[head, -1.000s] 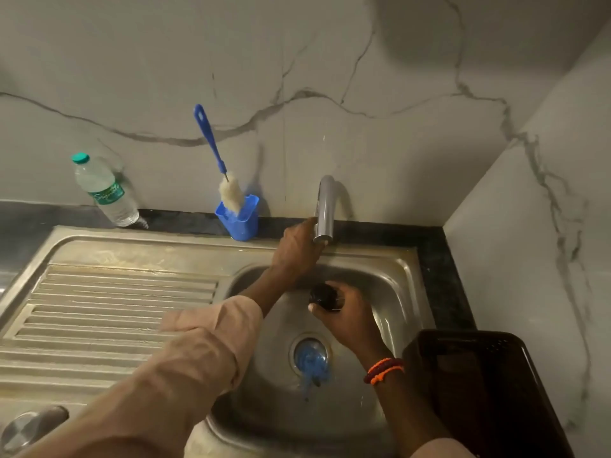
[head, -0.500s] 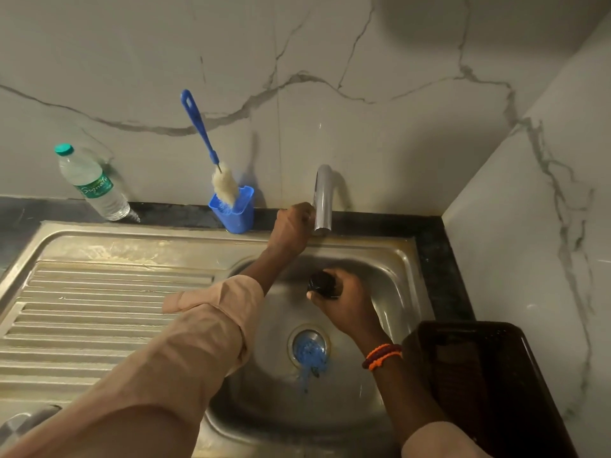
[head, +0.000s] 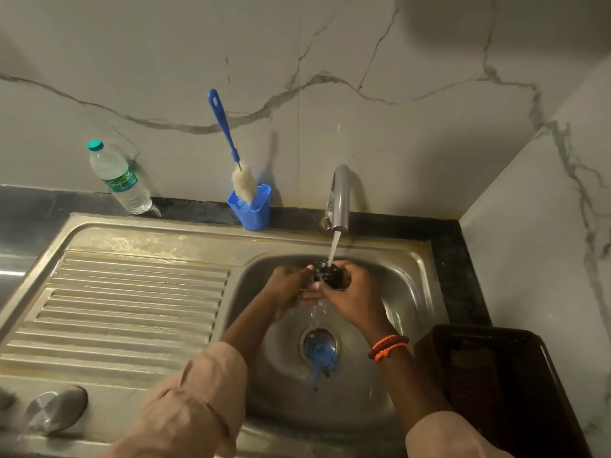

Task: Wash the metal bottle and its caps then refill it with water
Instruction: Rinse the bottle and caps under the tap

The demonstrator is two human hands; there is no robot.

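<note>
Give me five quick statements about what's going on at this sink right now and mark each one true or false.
1. Water runs from the tap onto the black cap. True.
2. The bottle brush lies in the sink basin. False: it stands in the blue holder behind the sink.
3. Both the left hand and the right hand are at the cap. True.
4. The plastic water bottle has its lid off. False: a green lid is on it.
5. The orange bracelet is on the left wrist. False: it is on the right wrist.
</note>
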